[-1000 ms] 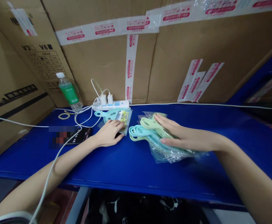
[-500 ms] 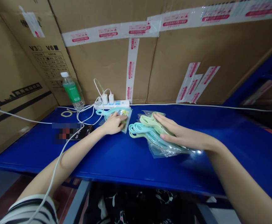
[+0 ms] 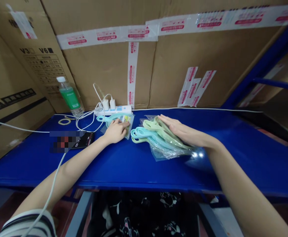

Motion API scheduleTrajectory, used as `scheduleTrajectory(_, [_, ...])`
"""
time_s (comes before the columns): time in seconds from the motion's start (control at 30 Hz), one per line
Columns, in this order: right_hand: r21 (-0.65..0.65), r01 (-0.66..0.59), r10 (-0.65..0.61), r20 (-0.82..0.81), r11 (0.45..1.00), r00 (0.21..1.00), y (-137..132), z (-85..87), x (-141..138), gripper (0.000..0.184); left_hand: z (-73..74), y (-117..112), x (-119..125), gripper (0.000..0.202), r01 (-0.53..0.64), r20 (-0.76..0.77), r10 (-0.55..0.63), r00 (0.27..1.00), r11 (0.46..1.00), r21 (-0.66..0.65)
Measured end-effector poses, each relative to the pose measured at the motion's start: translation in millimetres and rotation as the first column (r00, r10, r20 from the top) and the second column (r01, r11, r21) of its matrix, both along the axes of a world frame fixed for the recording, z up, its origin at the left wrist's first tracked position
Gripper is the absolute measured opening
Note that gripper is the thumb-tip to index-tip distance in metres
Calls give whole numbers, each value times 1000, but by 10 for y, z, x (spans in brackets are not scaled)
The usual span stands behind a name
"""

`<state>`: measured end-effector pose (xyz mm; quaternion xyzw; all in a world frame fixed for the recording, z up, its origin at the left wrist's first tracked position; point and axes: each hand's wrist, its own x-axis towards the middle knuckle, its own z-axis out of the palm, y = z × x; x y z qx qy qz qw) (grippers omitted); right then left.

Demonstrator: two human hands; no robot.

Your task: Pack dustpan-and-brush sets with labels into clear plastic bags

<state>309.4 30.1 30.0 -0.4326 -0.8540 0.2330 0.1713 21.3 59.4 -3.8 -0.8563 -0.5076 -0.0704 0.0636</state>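
Note:
In the head view, my left hand lies on a clear packet with a yellow-and-white label. A pale blue plastic piece with a looped handle shows inside it. My right hand is stretched out with fingers together, its palm against the far right side of a pile of bagged plastic pieces. The top piece is pale green, and pale blue ones lie beneath, their looped handles pointing left. Clear wrapping sticks out at the near side. Their exact kind is unclear.
A white power strip with chargers and cables stands behind the left packet. A green-labelled bottle and a phone are at left; a cable crosses my left forearm. Cardboard walls the back of the blue table.
The view has shifted, so the scene sits further left. My right hand has turned from lying over the pile to standing against its side, uncovering more of the green piece. My left hand stays on its packet.

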Motion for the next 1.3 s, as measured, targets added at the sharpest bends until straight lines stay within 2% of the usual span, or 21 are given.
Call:
scheduleTrajectory(0.13, [32, 90, -90, -6, 995, 996, -24, 72, 102, 86, -26, -27, 1, 40, 46, -8, -45, 999, 991, 130])
scheduleTrajectory(0.23, [74, 164, -165, 3, 984, 986, 25, 45, 175, 75, 1, -58, 2, 35, 76, -56, -66, 996, 972, 222])
scheduleTrajectory(0.37, [152, 286, -296, 48, 946, 954, 146, -75, 231, 65, 52, -118, 17, 33, 94, -94, -69, 993, 949, 302])
scheduleTrajectory(0.5, [136, 307, -323, 123, 942, 938, 203, -141, 238, 67, 70, -165, 28, 32, 120, -111, -92, 990, 953, 280])
scheduleTrajectory(0.63, [129, 292, -308, 127, 948, 943, 214, -145, 215, 67, 44, -185, 23, 32, 163, -132, -135, 982, 958, 234])
scheduleTrajectory(1.0, [200, 302, -334, 154, 932, 930, 267, -160, 257, 63, 2, -168, -10, 30, 188, -142, -162, 976, 963, 191])
scheduleTrajectory(1.17, [226, 298, -337, 158, 927, 928, 273, -175, 285, 59, -15, -177, -7, 31, 204, -157, -171, 973, 954, 220])
scheduleTrajectory(1.3, [180, 325, -357, 191, 929, 915, 263, -170, 276, 61, -26, -184, 4, 28, 219, -159, -184, 970, 944, 245])
